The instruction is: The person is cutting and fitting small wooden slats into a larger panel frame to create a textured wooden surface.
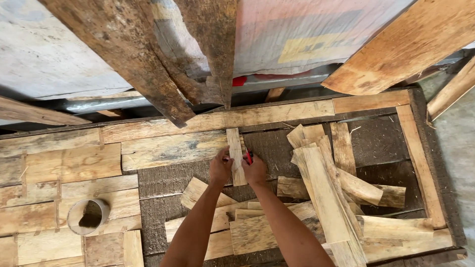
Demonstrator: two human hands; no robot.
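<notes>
Both my hands meet on one narrow wood strip at the middle of the frame.

At lower left a small round container (88, 216) sits on the pale boards (74, 163); its inside is dark and I cannot tell what it holds. Moving right, my left hand (220, 168) has its fingers clenched on the left edge of the narrow wood strip (235, 148), which lies upright in the frame on the dark tabletop (163, 178), its top end touching the long plank (217, 120) above. My right hand (255, 170) presses against the strip's right edge, fingers closed around a small red tool (249, 157). Right of centre lies a loose pile of offcuts (326, 188), overlapping one another; weathered planks (143, 59) lean across the upper frame.
</notes>
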